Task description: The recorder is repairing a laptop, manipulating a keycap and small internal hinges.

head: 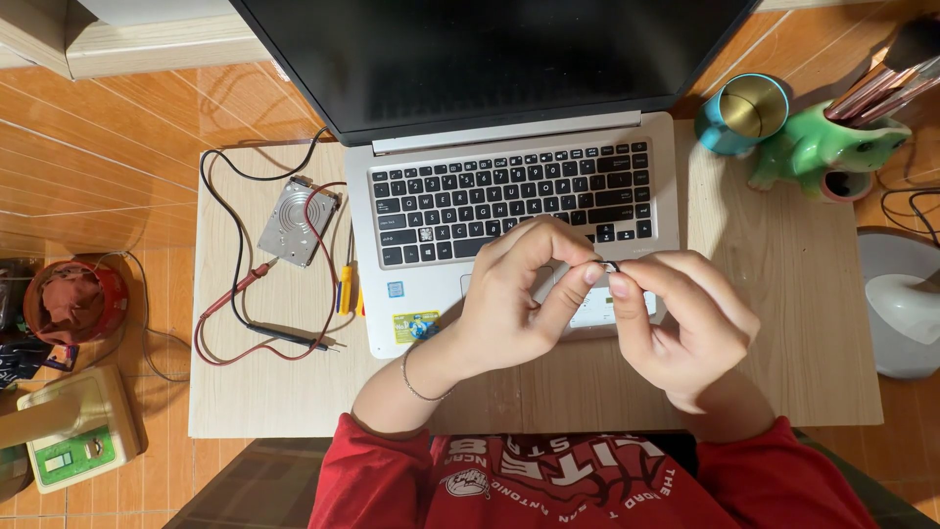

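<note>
My left hand (519, 294) and my right hand (681, 323) meet above the touchpad of an open silver laptop (509, 196). Their fingertips pinch a tiny dark part (612, 266) between them; it is too small to identify. A thin bracelet circles my left wrist. My sleeves are red.
A small wooden table (783, 294) carries the laptop. Left of it lie a metal hard drive (297, 221), red and black probe leads (245, 304) and a yellow screwdriver (347, 287). A teal cup (744, 113) and a green frog pen holder (832, 147) stand at the right; a white lamp base (906, 313) is beyond.
</note>
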